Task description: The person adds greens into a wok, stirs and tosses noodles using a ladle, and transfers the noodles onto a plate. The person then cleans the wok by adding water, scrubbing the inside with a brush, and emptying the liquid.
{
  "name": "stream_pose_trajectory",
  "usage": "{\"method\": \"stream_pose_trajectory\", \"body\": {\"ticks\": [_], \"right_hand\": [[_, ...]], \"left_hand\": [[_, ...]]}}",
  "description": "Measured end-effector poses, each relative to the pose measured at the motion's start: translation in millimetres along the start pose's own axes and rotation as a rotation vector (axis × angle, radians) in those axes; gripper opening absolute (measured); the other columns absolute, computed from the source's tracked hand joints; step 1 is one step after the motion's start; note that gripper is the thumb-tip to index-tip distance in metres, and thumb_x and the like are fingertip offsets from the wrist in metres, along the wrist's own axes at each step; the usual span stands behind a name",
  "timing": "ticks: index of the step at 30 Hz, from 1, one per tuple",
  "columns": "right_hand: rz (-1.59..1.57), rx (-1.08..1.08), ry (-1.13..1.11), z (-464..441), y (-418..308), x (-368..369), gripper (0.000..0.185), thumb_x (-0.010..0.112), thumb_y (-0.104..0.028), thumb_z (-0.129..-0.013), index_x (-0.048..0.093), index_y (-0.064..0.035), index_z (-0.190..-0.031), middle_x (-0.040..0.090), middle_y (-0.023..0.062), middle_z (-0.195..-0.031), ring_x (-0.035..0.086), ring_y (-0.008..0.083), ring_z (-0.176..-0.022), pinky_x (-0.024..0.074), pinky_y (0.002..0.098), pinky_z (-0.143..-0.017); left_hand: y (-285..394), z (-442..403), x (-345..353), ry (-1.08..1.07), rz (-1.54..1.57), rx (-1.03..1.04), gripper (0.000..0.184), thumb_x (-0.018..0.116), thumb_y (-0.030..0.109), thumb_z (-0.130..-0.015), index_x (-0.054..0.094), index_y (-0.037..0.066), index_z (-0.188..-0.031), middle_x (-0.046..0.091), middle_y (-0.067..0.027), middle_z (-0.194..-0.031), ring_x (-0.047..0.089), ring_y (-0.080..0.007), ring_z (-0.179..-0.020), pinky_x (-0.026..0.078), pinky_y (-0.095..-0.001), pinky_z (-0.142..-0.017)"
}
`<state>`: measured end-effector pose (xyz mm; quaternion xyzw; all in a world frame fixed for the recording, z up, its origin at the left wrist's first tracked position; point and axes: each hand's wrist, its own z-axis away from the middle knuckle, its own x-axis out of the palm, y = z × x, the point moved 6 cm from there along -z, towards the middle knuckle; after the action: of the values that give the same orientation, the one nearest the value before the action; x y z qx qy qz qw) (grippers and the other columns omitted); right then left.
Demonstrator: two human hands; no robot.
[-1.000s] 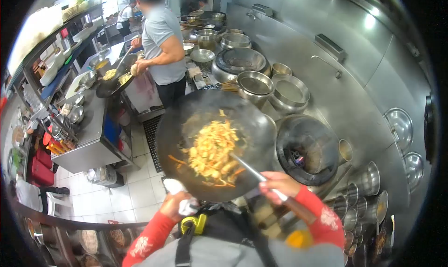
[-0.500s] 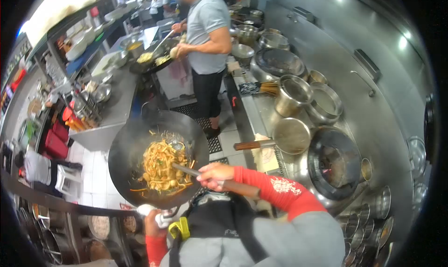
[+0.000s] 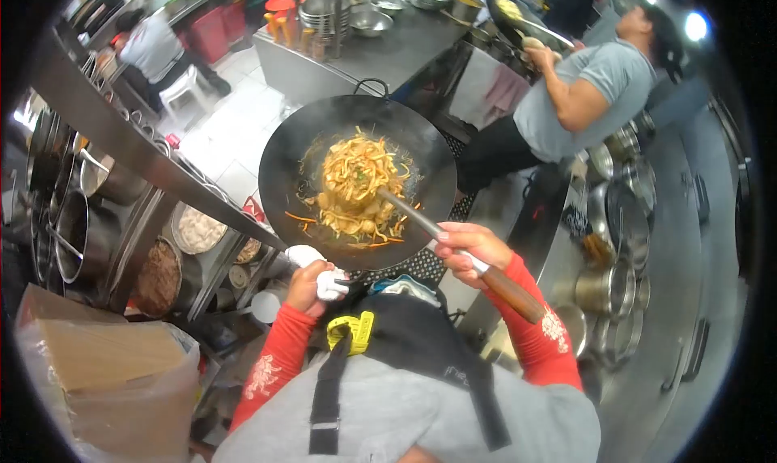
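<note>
A large black wok (image 3: 283, 147) with noodles (image 3: 356, 172) and carrot strips in it is held in front of me. My left hand (image 3: 307, 289) is closed around a white cloth (image 3: 330, 285) at the wok's near edge. The fingers of my right hand (image 3: 476, 254) wrap round the shaft of a ladle (image 3: 414, 214), whose wooden handle points down to the right. The ladle's head is hidden in the noodles.
A person in a grey shirt (image 3: 583, 99) holds another wok at the upper right. Beyond my wok is a steel counter (image 3: 388, 54). Another person (image 3: 154, 46) sits near a white stool (image 3: 188, 91). Shelves with food pots (image 3: 158, 277) stand at the left, a wrapped box (image 3: 113, 358) below.
The view has swung to the left, away from the stoves and toward the shelves. Wok, ladle and both hands have moved along with it. The noodles now sit in a mound around the ladle.
</note>
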<state>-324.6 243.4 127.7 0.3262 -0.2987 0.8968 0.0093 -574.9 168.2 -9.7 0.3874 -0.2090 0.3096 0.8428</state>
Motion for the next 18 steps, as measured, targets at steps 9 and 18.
{"method": "stream_pose_trajectory", "body": {"ticks": [9,18], "right_hand": [[0.681,-0.254,-0.009,-16.6,-25.3,-40.5,0.051,0.051,-0.013,-0.093,0.036,-0.0059,-0.142,0.047,-0.0011,-0.060,0.043,0.0061,-0.036,0.0364,0.0214,-0.031],[-0.039,0.322,-0.200,-86.1,-42.8,-82.2,0.008,0.051,-0.015,-0.095,0.044,-0.0121,-0.092,0.049,0.0003,-0.068,0.041,0.0054,-0.043,0.0322,0.0223,-0.033]], "left_hand": [[-3.4,-22.4,24.4,0.046,0.125,0.105,0.017,0.053,0.014,-0.087,0.056,-0.001,-0.091,0.063,-0.0199,-0.080,0.064,-0.0293,-0.063,0.052,-0.0382,-0.049],[-28.6,-41.6,46.2,0.134,0.182,0.139,0.013,0.052,0.014,-0.085,0.052,0.002,-0.090,0.063,-0.0212,-0.080,0.061,-0.0303,-0.061,0.049,-0.0404,-0.049]]}}
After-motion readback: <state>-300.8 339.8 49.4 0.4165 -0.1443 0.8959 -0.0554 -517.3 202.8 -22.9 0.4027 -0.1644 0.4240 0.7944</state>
